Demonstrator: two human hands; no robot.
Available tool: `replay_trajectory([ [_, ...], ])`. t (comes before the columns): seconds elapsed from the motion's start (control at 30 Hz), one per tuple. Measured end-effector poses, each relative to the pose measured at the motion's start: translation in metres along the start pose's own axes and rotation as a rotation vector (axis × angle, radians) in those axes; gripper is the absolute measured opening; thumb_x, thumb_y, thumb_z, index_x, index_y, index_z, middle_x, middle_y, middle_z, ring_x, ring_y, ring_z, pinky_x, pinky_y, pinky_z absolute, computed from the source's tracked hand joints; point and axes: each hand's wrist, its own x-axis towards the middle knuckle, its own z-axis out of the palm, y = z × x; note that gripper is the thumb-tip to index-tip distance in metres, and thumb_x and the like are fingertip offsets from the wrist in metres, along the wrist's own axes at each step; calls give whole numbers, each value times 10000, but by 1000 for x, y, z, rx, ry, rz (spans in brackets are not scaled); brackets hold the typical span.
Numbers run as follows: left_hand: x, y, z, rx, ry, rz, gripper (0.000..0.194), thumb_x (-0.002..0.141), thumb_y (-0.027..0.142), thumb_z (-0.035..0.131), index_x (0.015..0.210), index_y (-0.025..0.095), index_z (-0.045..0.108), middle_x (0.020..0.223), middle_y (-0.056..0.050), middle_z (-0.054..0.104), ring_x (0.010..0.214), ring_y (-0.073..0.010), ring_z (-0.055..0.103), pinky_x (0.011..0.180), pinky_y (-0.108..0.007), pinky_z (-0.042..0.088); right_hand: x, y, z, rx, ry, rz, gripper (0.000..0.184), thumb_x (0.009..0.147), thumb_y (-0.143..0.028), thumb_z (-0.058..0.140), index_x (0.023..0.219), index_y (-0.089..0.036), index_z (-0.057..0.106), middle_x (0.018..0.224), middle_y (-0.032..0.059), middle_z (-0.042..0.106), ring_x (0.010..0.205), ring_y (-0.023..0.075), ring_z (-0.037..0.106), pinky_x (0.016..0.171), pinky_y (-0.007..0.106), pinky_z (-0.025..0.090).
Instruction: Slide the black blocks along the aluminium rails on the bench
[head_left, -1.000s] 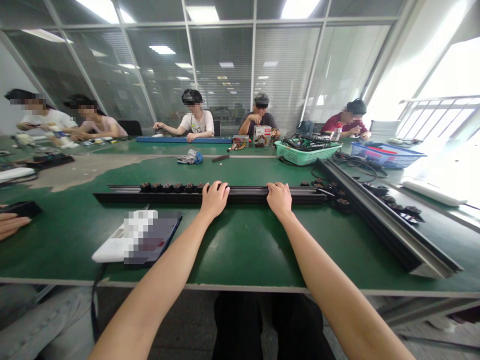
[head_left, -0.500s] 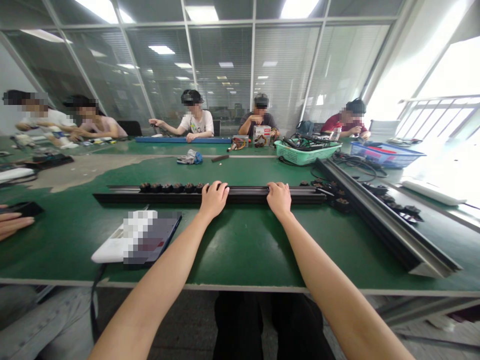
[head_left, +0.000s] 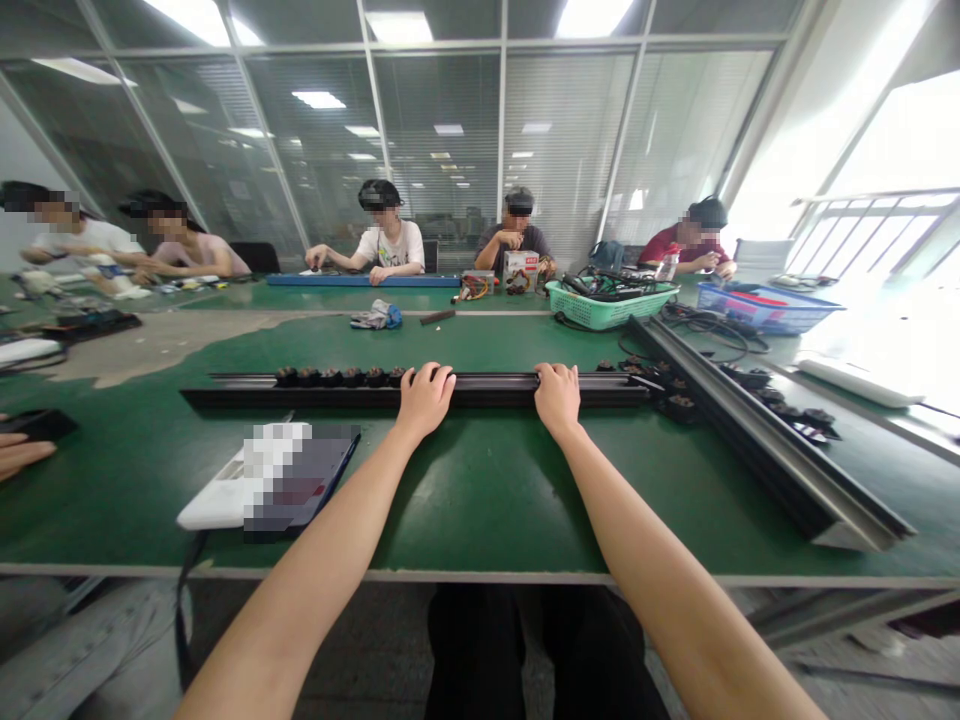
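Across the table in front of me lies a long black metal channel (head_left: pixel 300 400), its length running left to right. Several small black round parts with copper-coloured tops (head_left: pixel 352 377) sit in a row in its left half. My left hand (head_left: pixel 427 395) is closed over the channel beside the end of that row, fingers curled over the far side. My right hand (head_left: pixel 558 393) grips the channel further right, with thumb and fingers bent into it. Whether either hand also has a small part under its fingertips is hidden.
A second channel (head_left: pixel 780 450) lies slantwise at right, with loose black parts (head_left: pixel 681 406) around it. Behind stand a green basket (head_left: pixel 611 312) of cables and a blue basket (head_left: pixel 772 312). A white device (head_left: pixel 210 500) lies front left. Several co-workers sit around; one's hand (head_left: pixel 26 455) shows at left.
Both my hands stay on the channel, almost still. The view has shifted slightly. Across the table, the co-worker in white has moved a hand a little.
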Motion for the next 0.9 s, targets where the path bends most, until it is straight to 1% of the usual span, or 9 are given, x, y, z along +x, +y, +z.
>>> replay_trajectory([
  [0.17, -1, 1, -1, 13, -10, 2, 437, 1110, 371, 308, 1348, 247, 652, 1409, -131, 633, 1322, -266, 583, 1250, -536, 273, -1, -2, -3, 8, -4, 17, 485, 1030, -124, 357, 1430, -186, 624, 1277, 152, 682, 1250, 250, 581, 1250, 479, 232],
  [0.27, -1, 0, -1, 9, -9, 5, 444, 1112, 371, 298, 1349, 247, 652, 1412, -134, 632, 1318, -268, 585, 1248, -543, 273, -2, -2, -3, 8, -4, 21, 506, 1017, -104, 351, 1439, -195, 615, 1274, 145, 683, 1246, 247, 583, 1248, 477, 229],
  [0.47, -1, 0, -1, -6, -5, -1, 441, 1111, 373, 297, 1339, 265, 658, 1396, -121, 640, 1319, -264, 585, 1246, -534, 280, -2, 1, 0, -13, 30, 28, 516, 940, -47, 361, 1313, -186, 690, 1274, 145, 676, 1243, 254, 576, 1247, 484, 222],
  [0.7, -1, 1, -1, 0, -10, -9, 436, 1111, 365, 307, 1344, 247, 657, 1405, -126, 635, 1330, -270, 582, 1242, -535, 288, -1, 3, -2, -15, -4, 33, 480, 941, -53, 368, 1254, -190, 706, 1255, 148, 673, 1234, 250, 580, 1258, 481, 200],
  [0.9, -1, 0, -1, -6, -13, -10, 425, 1111, 363, 317, 1343, 248, 654, 1402, -123, 636, 1324, -265, 585, 1240, -529, 292, -2, 4, -1, -3, 34, 32, 452, 933, -43, 356, 1179, -199, 701, 1199, 135, 670, 1194, 247, 584, 1244, 484, 214],
])
